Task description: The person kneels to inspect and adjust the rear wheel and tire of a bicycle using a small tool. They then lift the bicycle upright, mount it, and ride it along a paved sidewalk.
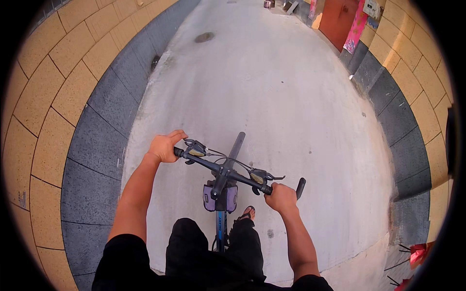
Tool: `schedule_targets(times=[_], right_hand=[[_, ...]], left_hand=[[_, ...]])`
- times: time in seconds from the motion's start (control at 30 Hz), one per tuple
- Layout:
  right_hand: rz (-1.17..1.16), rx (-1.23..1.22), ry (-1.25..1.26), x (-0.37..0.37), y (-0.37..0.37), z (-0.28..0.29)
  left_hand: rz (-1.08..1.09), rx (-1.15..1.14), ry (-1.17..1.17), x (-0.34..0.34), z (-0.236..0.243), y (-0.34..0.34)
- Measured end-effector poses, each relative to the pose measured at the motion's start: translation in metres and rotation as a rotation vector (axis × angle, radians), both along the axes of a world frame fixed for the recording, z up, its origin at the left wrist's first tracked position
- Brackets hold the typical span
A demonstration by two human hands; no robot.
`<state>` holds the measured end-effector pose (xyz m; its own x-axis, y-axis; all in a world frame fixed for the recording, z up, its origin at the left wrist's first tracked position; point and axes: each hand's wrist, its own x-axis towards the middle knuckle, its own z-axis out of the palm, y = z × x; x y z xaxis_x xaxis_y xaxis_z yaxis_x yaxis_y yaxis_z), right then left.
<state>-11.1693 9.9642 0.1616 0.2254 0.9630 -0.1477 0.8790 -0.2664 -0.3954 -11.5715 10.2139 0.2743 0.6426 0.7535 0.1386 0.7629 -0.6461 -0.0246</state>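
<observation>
I am astride a bicycle with black handlebars (206,163), which slant across the view, their left end farther ahead. My left hand (164,147) rests around the left end, its fingers reaching forward over the left brake lever (194,146). The right grip is wrapped by my right hand (281,197), with the right brake lever (273,177) just ahead of it. A black bar end (301,188) sticks up beside that hand. Below the stem, a purple-and-black bag (208,199) straddles the frame tube (221,228). The front mudguard or tyre (237,145) points ahead.
A pale concrete lane (252,87) runs ahead between a left wall (53,87) and a right wall (407,72), both tan above grey. There is a round manhole cover (204,37) ahead, a red door (338,22) at right, and red objects (418,254) at lower right.
</observation>
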Motion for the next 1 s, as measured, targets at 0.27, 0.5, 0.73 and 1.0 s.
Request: schedule_targets(times=[0.27,0.5,0.73,1.0], right_hand=[[0.072,0.018,-0.151,0.259,0.308,0.069],[0.184,-0.007,-0.28,0.484,0.614,0.107],[0.231,0.017,-0.285,0.665,0.904,0.13],[0.22,0.104,-0.239,0.798,1.241,0.164]], left_hand=[[0.137,-0.025,-0.063,0.225,0.028,0.255],[0.235,-0.12,-0.045,0.419,0.039,0.511],[0.206,-0.101,-0.033,0.588,0.073,0.768],[0.012,-0.108,0.097,0.713,0.143,1.113]])
